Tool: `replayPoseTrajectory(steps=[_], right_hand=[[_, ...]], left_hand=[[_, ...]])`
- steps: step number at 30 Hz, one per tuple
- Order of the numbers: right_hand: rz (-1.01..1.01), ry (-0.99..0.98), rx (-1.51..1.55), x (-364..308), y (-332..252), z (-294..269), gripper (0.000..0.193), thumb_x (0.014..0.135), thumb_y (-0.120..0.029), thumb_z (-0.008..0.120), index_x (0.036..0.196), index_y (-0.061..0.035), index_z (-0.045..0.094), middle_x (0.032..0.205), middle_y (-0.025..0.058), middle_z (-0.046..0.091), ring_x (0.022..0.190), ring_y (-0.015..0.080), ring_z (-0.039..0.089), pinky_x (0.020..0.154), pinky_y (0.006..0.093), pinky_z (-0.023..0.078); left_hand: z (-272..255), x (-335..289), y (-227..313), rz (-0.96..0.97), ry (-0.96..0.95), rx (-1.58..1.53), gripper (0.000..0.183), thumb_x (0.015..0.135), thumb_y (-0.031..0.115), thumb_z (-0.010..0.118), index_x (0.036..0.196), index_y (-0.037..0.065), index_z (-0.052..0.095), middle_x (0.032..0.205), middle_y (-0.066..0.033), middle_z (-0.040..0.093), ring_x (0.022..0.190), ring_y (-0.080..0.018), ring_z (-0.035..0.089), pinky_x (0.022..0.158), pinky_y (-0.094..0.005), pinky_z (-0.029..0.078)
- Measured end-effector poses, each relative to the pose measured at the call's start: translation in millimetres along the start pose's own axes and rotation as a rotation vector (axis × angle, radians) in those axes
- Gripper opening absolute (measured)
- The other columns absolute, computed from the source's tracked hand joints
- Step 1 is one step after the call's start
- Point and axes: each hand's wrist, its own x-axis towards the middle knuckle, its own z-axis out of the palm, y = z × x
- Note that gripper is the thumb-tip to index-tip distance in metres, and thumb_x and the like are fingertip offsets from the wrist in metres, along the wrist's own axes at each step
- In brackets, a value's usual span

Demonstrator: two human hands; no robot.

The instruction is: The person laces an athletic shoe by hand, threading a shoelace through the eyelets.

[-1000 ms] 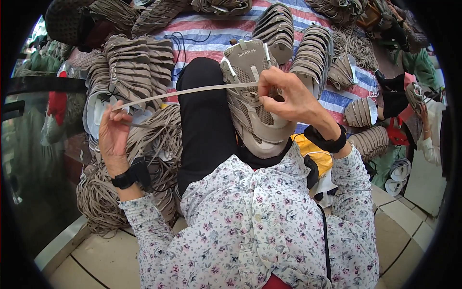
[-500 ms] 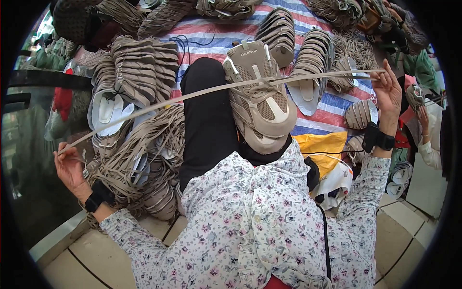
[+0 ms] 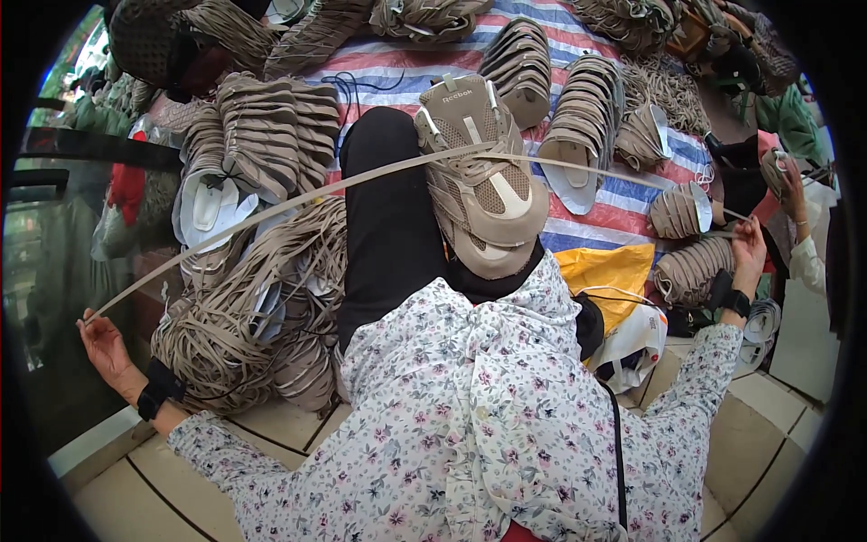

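A beige shoe upper rests on my right thigh, its toe toward me. One flat beige shoelace crosses at its eyelets and stretches out to both sides. My left hand, far out at the left, pinches the lace's end between closed fingertips. Out at the right, my right hand is closed on the other end, and a short tail sticks out beside the fingers. Left of my black-trousered leg lies a heap of loose beige laces.
Stacked beige uppers stand left and beyond the shoe on a striped sheet. A dark glass panel borders the left side. A yellow bag lies at my right; another person's hand shows at the far right.
My left hand has moved outward and a little nearer me. My right hand has dropped lower and slightly outward. The shoelace still runs from the shoe to both hands.
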Motion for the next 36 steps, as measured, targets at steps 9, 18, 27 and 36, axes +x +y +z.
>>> replayPoseTrajectory(steps=[9, 18, 27, 36], right_hand=[[-0.07, 0.156, -0.044, -16, -14, -128, 0.008, 0.094, -0.006, 0.066, 0.093, 0.0009, 0.066, 0.086, 0.0098, 0.068, 0.077, 0.0177, 0.063, 0.078, 0.0298, 0.054], [-0.011, 0.225, 0.139, -62, -21, -162, 0.022, 0.094, -0.006, 0.067, 0.113, 0.0045, 0.062, 0.103, 0.0164, 0.07, 0.081, 0.0188, 0.068, 0.07, 0.0284, 0.056], [-0.101, 0.4, 0.041, -84, -5, -187, 0.014, 0.095, -0.008, 0.067, 0.104, 0.0007, 0.063, 0.092, 0.0106, 0.068, 0.078, 0.0157, 0.06, 0.064, 0.0306, 0.046], [-0.224, -0.175, -0.817, -104, 65, -70, 0.033, 0.094, 0.0, 0.063, 0.126, 0.0003, 0.057, 0.099, 0.0025, 0.062, 0.085, 0.0132, 0.058, 0.074, 0.0271, 0.048]], left_hand=[[128, 10, -126, 0.062, -0.159, 0.505, 0.054, 0.091, 0.006, 0.067, 0.137, -0.008, 0.045, 0.116, -0.0111, 0.061, 0.101, -0.0142, 0.062, 0.084, -0.0247, 0.055], [359, -84, -372, -0.524, -0.642, 0.611, 0.022, 0.097, 0.02, 0.065, 0.099, -0.002, 0.072, 0.07, -0.0003, 0.063, 0.056, -0.0041, 0.057, 0.055, -0.0162, 0.046], [368, -107, -406, -0.471, -0.842, 0.813, 0.024, 0.101, 0.018, 0.058, 0.093, -0.002, 0.069, 0.066, 0.0016, 0.058, 0.052, -0.004, 0.053, 0.051, -0.017, 0.045], [376, -103, -393, -0.516, -0.904, 0.995, 0.029, 0.098, 0.024, 0.06, 0.081, 0.001, 0.068, 0.061, 0.0044, 0.051, 0.052, -0.0026, 0.048, 0.05, -0.0178, 0.041]])
